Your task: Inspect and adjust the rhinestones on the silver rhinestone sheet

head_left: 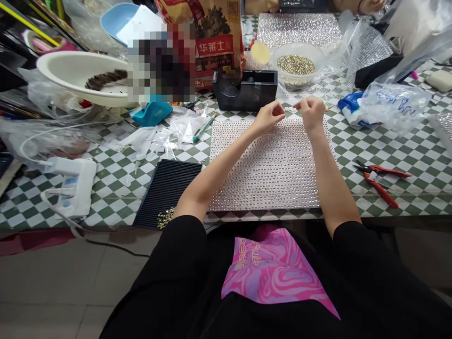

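Two hands above one rhinestone sheet.

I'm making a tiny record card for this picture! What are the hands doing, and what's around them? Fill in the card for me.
Left hand: fingertips pinched together above the rhinestone sheet
Right hand: fingertips pinched, also above the sheet
Held item: too small to tell
Behind hands: black tape dispenser, bowl of gold studs
Left side: black ridged tray
Right side: red-handled pliers
Table cover: green-and-white checked tablecloth
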Demonstrator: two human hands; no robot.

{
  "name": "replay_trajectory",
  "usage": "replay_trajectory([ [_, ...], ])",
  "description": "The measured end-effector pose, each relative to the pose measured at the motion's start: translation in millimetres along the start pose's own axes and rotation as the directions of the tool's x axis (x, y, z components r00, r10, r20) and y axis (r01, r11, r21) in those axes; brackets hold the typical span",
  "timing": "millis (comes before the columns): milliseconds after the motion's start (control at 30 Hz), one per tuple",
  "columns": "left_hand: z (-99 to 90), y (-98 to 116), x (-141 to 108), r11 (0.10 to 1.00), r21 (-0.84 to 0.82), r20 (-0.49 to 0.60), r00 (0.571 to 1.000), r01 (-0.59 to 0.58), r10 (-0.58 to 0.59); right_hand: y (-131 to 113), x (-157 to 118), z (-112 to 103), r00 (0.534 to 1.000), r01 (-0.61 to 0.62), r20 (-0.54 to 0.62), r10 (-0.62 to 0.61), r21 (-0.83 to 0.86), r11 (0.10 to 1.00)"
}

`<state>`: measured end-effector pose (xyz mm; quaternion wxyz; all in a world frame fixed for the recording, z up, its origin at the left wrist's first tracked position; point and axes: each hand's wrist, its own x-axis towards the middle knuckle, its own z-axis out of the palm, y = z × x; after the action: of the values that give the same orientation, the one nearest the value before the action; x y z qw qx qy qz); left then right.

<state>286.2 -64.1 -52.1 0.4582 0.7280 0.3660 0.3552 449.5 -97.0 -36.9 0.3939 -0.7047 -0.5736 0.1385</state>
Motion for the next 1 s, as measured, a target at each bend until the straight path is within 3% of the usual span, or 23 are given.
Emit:
replay_trajectory([
  [200,-18.7,19,-22,0.994,-0.008,0.066,0.992,-0.109,0.110,-34,5,-56,0.990,0.107,-0.100,-0.095,0.114,0.988],
  [333,-20.7,41,-42,0.988,-0.109,0.117,0.986,-0.108,0.120,-50,-28,-77,0.982,0.189,-0.050,-0.184,0.131,0.973],
  [433,-16.4,66,-68,0.955,-0.295,0.179,0.983,0.011,0.044,-59,-73,-75,0.958,0.253,0.098,-0.271,0.164,0.953],
  [500,-14.1,80,-91,0.921,-0.360,0.284,0.958,0.151,-0.046,-61,-106,-69,0.934,0.283,0.138,-0.329,0.273,0.919],
  [600,-13.4,92,-130,0.877,-0.332,0.352,0.908,0.347,-0.225,-60,-148,-61,0.927,0.299,0.104,-0.360,0.375,0.878],
  [667,-14.0,93,-155,0.836,-0.321,0.382,0.868,0.446,-0.316,-59,-173,-58,0.917,0.279,0.142,-0.372,0.437,0.855],
  [767,-14.4,90,-187,0.827,-0.259,0.367,0.843,0.499,-0.394,-58,-203,-54,0.905,0.253,0.179,-0.385,0.500,0.828],
  [833,-14.1,88,-204,0.883,-0.128,0.360,0.850,0.453,-0.384,-57,-219,-50,0.912,0.237,0.175,-0.370,0.511,0.826],
  [900,-13.3,85,-216,0.948,0.071,0.347,0.883,0.311,-0.316,-55,-229,-46,0.928,0.217,0.157,-0.338,0.510,0.832],
  [1000,-10.2,75,-229,0.901,0.432,0.281,0.945,0.031,-0.167,-44,-234,-45,0.955,0.195,0.105,-0.277,0.482,0.854],
])
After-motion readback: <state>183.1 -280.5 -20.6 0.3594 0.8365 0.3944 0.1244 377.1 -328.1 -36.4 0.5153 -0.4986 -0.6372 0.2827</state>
